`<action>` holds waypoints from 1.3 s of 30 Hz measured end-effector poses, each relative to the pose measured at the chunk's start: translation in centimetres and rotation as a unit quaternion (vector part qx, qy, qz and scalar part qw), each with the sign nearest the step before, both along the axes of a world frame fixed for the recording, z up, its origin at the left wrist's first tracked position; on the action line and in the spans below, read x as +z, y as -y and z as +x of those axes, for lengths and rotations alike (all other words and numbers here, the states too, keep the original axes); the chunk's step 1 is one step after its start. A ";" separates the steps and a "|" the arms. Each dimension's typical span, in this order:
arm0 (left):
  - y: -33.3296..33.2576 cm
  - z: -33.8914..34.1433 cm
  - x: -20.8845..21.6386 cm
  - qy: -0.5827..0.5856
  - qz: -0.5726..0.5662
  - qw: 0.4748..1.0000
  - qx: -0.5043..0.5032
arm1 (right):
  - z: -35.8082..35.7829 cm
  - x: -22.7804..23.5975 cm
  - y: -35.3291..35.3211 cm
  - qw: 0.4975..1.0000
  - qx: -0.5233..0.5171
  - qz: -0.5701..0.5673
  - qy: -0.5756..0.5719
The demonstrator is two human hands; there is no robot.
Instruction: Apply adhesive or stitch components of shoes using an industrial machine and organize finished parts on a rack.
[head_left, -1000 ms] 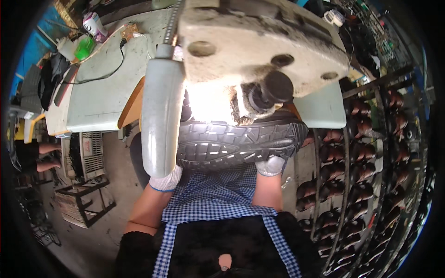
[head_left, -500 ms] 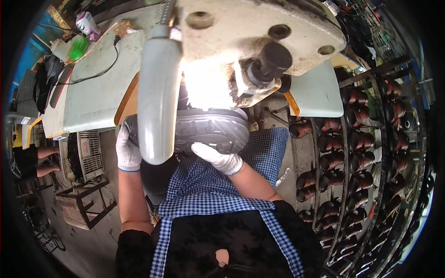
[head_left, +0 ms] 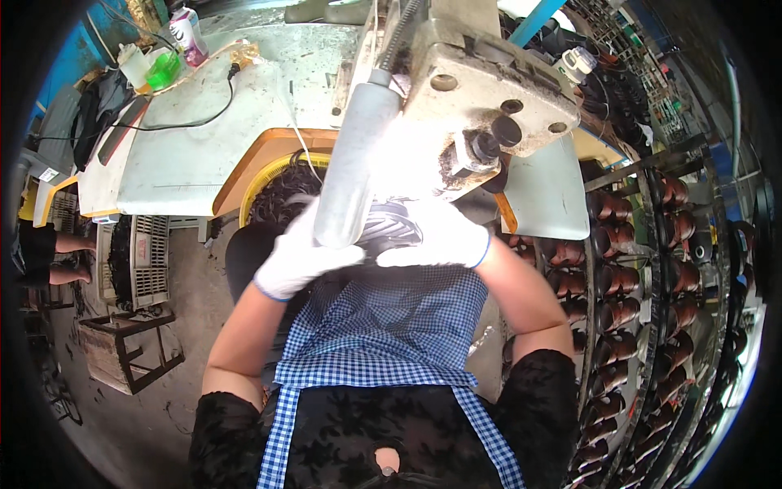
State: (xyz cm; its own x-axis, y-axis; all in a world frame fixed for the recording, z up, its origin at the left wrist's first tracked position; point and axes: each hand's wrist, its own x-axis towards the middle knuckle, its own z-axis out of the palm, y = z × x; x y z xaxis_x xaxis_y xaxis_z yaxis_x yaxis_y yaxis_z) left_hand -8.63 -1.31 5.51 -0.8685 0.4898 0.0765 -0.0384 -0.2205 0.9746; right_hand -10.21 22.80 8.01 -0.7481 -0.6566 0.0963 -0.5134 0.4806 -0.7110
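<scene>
The left hand [head_left: 295,259] and right hand [head_left: 446,236], in soft white cloth gloves, grip a dark shoe [head_left: 391,228] between them, its bottom bumpy with ridges. It sits in bright light below a hard, cream-coloured machine [head_left: 444,102], behind a smooth, round-ended grey tube [head_left: 354,167] and near the checked apron [head_left: 379,326].

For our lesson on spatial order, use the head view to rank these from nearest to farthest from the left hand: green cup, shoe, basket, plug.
From the left hand:
1. Shoe: just to its right.
2. Basket: yellow, beyond it and to the left.
3. Plug: black, farther up the table.
4. Green cup: far left.
</scene>
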 end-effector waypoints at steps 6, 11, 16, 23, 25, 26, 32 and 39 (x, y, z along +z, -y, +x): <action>-3.7 2.0 -0.5 0.120 0.135 0.983 0.042 | 1.2 4.6 -0.3 0.992 -0.082 0.082 -0.053; -5.0 2.7 -1.2 0.123 0.153 0.978 0.072 | 7.8 -11.1 -7.2 0.855 -0.375 -0.332 -0.135; -5.1 3.7 -3.1 0.244 0.304 0.920 0.046 | 11.2 -5.7 -7.5 0.756 -0.521 -0.396 0.007; -5.0 4.6 -1.9 0.402 0.450 0.797 0.000 | 10.5 -0.6 -11.1 0.737 -0.452 -0.486 0.128; -4.6 4.7 -3.3 0.353 0.420 0.835 -0.050 | 12.2 -3.5 -10.7 0.659 -0.333 -0.622 0.259; -5.0 4.7 -3.4 0.342 0.402 0.846 -0.066 | 12.4 -6.7 -13.6 0.662 -0.326 -0.631 0.239; -6.6 4.7 -5.1 0.359 0.380 0.830 -0.196 | 24.4 -13.1 -8.0 0.729 -0.188 -0.459 0.471; -7.2 1.7 -8.5 -0.105 -0.320 0.932 -0.133 | 20.5 -7.0 -11.7 0.716 -0.457 -0.487 0.204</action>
